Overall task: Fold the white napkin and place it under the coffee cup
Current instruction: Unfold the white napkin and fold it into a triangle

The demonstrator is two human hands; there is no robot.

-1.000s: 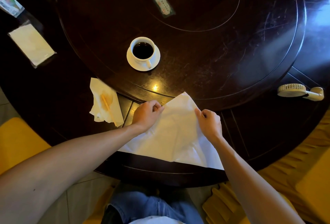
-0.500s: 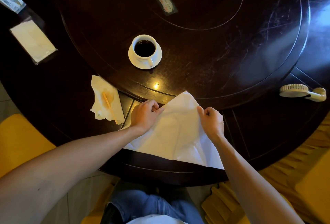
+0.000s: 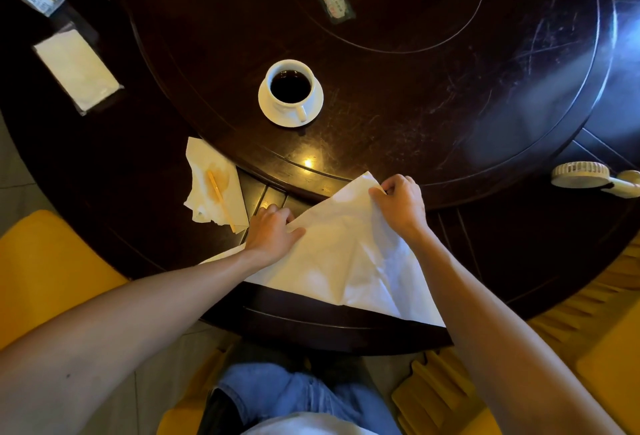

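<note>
Napkin being folded at the table's near edge

The white napkin point(image 3: 349, 254) lies creased on the dark round table point(image 3: 450, 95), its near corner overhanging the rim. The coffee cup point(image 3: 290, 88) sits on its saucer point(image 3: 313, 110) on the raised turntable beyond, bare wood between. The right hand point(image 3: 401, 204) pinches the napkin's far corner; the left hand point(image 3: 272, 235) grips its left edge.

1. Both forearms are bare; no sleeve reaches into view on either arm.
2. The left hand point(image 3: 272, 233) wears no ring, watch or glove that can be seen.
3. The right hand point(image 3: 401, 204) is likewise bare, with no wristband.
4. The legs are in faded blue jeans point(image 3: 294, 396).
5. A pale, whitish shirt hem point(image 3: 304, 426) shows at the bottom edge.
</note>
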